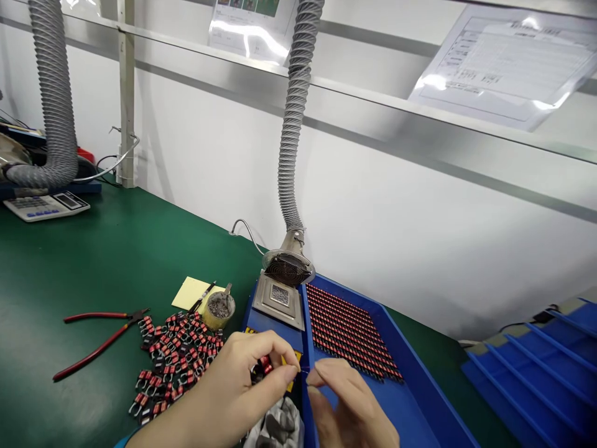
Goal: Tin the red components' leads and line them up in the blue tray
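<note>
fingers pinch something hair-thin above a smooth blue plastic tray

Bright, diffuse light is spread across the scene. White glare is reflected by the plastic-covered sheet at far right; the wall below is softly shadowed. Edges are stretched; the thin strand between the hands is barely resolved.
</note>
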{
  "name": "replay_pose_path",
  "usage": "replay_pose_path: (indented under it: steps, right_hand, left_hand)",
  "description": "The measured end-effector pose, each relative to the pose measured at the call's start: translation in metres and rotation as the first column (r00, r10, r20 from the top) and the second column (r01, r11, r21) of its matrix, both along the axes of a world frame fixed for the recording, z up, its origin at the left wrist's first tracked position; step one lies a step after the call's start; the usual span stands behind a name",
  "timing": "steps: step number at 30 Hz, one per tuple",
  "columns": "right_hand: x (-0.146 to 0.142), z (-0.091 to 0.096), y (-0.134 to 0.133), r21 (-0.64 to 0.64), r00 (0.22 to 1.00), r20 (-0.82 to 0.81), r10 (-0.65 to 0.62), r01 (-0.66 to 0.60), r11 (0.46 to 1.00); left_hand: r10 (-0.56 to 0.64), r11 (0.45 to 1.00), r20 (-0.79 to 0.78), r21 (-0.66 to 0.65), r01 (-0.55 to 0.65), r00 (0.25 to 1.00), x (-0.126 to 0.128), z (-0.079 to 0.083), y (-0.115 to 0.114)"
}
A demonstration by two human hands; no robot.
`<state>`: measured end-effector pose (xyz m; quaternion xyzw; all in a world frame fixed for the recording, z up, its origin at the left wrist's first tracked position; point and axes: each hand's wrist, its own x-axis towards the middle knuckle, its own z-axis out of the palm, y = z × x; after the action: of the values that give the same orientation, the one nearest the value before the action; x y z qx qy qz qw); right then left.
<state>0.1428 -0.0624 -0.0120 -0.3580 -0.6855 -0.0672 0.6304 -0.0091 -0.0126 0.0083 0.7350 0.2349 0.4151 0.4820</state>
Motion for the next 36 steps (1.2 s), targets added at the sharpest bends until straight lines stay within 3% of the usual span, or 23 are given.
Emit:
replay_pose_path:
  steps: [3, 5, 6, 8, 10, 12, 15, 18, 20, 22, 24, 25, 26, 29, 31, 34, 36]
  right_hand:
    - [-0.010, -0.002, -0.001, 0.028, 0.990, 0.014, -0.139, 0.139, 0.990]
    - [-0.015, -0.002, -0.002, -0.074, 0.986, -0.052, -0.158, 0.154, 0.985]
    - [-0.015, -0.003, -0.003, -0.168, 0.984, -0.111, -0.136, 0.116, 0.979]
    - [-0.012, -0.003, -0.003, -0.364, 0.961, -0.277, -0.026, -0.080, 0.928]
    - [-0.007, -0.002, -0.003, -0.401, 0.890, -0.441, 0.116, -0.312, 0.861]
    - [-0.004, -0.002, -0.001, -0.283, 0.873, -0.454, 0.180, -0.332, 0.900]
    - [-0.009, -0.002, 0.002, -0.059, 0.967, -0.254, 0.033, -0.050, 0.997]
    - [-0.017, -0.004, 0.004, 0.067, 0.989, -0.117, -0.095, 0.103, 0.992]
    - [-0.020, -0.006, 0.004, -0.004, 0.985, -0.146, -0.092, 0.092, 0.996]
    - [-0.018, -0.007, 0.002, -0.236, 0.958, -0.286, -0.003, -0.068, 0.969]
    - [-0.012, -0.007, 0.000, -0.408, 0.877, -0.465, 0.122, -0.335, 0.850]
    - [-0.008, -0.006, 0.000, -0.411, 0.834, -0.521, 0.180, -0.430, 0.804]
    - [-0.004, -0.005, 0.000, -0.381, 0.816, -0.533, 0.222, -0.466, 0.798]
    - [0.004, -0.001, 0.002, -0.231, 0.924, -0.299, 0.237, -0.311, 0.922]
    - [0.002, -0.001, 0.004, -0.106, 0.984, -0.099, 0.146, -0.156, 0.982]
    - [-0.009, -0.005, 0.003, -0.020, 0.995, -0.095, -0.043, 0.041, 0.999]
    - [-0.013, -0.008, 0.002, -0.200, 0.972, -0.226, -0.062, 0.016, 0.980]
  left_hand:
    - [0.045, 0.981, -0.014, 0.187, -0.041, 0.999, 0.000, -0.002, 0.000]
    - [0.101, 0.919, -0.003, 0.384, -0.092, 0.995, 0.001, -0.005, 0.001]
    - [0.135, 0.862, 0.010, 0.492, -0.123, 0.991, 0.002, -0.006, 0.002]
    - [0.177, 0.738, 0.049, 0.655, -0.166, 0.983, 0.002, -0.008, 0.003]
    - [0.185, 0.687, 0.087, 0.701, -0.192, 0.979, 0.003, -0.008, 0.003]
    - [0.187, 0.719, 0.117, 0.661, -0.217, 0.975, 0.004, -0.007, 0.003]
    - [0.193, 0.785, 0.119, 0.577, -0.226, 0.974, 0.004, -0.004, 0.001]
    - [0.183, 0.800, 0.086, 0.565, -0.199, 0.979, 0.003, -0.003, 0.001]
    - [0.185, 0.754, 0.085, 0.626, -0.197, 0.979, 0.004, -0.004, 0.002]
    - [0.201, 0.673, 0.088, 0.712, -0.203, 0.976, 0.005, -0.007, 0.003]
    - [0.211, 0.618, 0.092, 0.758, -0.206, 0.973, 0.006, -0.008, 0.004]
    - [0.210, 0.626, 0.098, 0.751, -0.211, 0.973, 0.006, -0.008, 0.004]
    - [0.204, 0.657, 0.104, 0.722, -0.215, 0.973, 0.006, -0.007, 0.004]
    - [0.164, 0.788, 0.118, 0.581, -0.202, 0.979, 0.003, -0.003, 0.002]
    - [0.147, 0.837, 0.109, 0.516, -0.182, 0.983, 0.002, -0.001, 0.000]
    - [0.152, 0.809, 0.086, 0.561, -0.174, 0.985, 0.002, -0.003, 0.001]
    - [0.186, 0.717, 0.074, 0.672, -0.186, 0.980, 0.004, -0.007, 0.003]
